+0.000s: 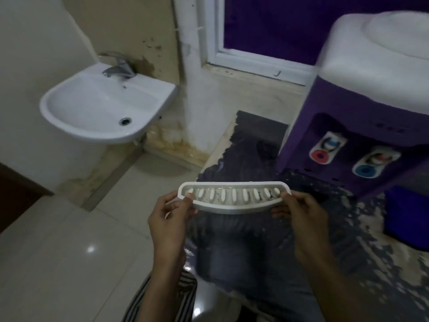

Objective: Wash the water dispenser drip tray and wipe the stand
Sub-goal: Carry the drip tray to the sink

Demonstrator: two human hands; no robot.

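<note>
You hold the tray level in front of you, over the near left edge of the stand, one hand at each end. Your left hand pinches the left end, thumb on the slotted top and fingers curled beneath. Your right hand pinches the right end the same way. The tray's long axis runs left to right across your view, curved edge toward you, slots up. It is off the dispenser, which stands on the stand to the upper right.

What the move turns on: the sink lies up and to the left of the tray, well apart from it across bare floor, with the tap at its back rim. The tray's left end points roughly that way, so your left hand is the nearer one.

I judge the washing not yet begun, so the carry comes first. Lead with the left end and keep the tray level, since I cannot tell whether water sits under the grille. You may need to angle it under the tap
</note>
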